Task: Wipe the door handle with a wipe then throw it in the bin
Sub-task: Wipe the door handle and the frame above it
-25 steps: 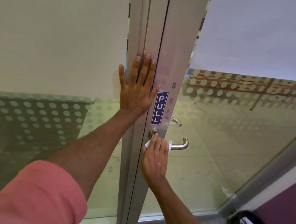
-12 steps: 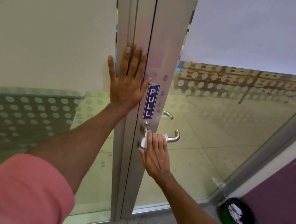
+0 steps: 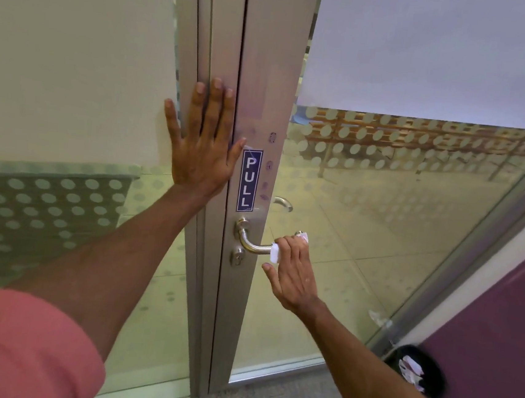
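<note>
Bin: a black bin [image 3: 414,372] with scraps inside sits on the floor, below and right of the right hand [image 3: 292,272].
Left hand [image 3: 203,148]: spread flat on the metal door frame [image 3: 227,35].
Right hand: curled around a white wipe [image 3: 274,252] on the door handle [image 3: 252,244] end.
Sign [image 3: 249,180]: "PULL", beside the left hand's thumb.

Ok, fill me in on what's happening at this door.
A person is cleaning the door handle. The right hand is wrapped around the far end of the lever with a white wipe pressed against the metal. The left hand lies flat and open on the door frame beside the PULL sign, as if steadying it. The wipe has not gone in the bin yet; that stands on the floor at lower right with some paper already in it.
</note>
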`<state>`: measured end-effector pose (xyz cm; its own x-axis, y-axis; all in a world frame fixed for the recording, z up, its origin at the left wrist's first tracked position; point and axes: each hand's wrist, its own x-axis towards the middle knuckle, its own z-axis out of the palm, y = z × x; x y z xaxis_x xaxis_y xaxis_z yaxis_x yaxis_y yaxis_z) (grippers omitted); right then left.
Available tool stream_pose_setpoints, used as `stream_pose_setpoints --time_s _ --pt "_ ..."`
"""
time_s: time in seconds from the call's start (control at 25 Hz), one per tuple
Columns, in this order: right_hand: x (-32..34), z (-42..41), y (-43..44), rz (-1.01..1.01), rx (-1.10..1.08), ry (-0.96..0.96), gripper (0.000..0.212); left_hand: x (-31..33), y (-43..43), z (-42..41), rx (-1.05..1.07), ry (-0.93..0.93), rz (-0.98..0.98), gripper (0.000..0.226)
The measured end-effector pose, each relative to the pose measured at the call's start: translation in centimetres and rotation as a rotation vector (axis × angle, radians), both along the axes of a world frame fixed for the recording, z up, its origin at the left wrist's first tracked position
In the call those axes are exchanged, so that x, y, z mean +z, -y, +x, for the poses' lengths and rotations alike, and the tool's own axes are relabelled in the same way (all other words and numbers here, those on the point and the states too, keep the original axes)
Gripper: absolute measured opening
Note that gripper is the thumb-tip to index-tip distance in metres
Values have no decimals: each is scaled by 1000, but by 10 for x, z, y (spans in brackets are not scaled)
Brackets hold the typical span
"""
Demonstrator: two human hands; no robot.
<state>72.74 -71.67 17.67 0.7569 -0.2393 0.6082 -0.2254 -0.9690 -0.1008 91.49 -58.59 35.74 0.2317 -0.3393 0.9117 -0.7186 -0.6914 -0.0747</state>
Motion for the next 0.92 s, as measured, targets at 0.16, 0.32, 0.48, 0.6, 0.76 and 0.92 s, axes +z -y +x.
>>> stream_pose_setpoints --time_s 0.16,0.32,0.48,0.6,0.76,0.92 --pt "14 -5 35 4 173 -52 49 -2 0 3 -5 22 -19 70" --pt "19 1 40 142 238 -6 47 -2 2 1 -1 47 -22 71" --pt "12 2 21 192 122 122 50 -1 2 1 2 46 -27 70" --pt "6 12 -21 103 -109 125 58 -1 2 0 16 48 -26 72" --pt "10 41 -71 103 -327 -23 60 0 2 1 18 57 -36 72" --pt "21 71 -107 127 -528 -177 51 -2 3 0 20 65 -37 72"
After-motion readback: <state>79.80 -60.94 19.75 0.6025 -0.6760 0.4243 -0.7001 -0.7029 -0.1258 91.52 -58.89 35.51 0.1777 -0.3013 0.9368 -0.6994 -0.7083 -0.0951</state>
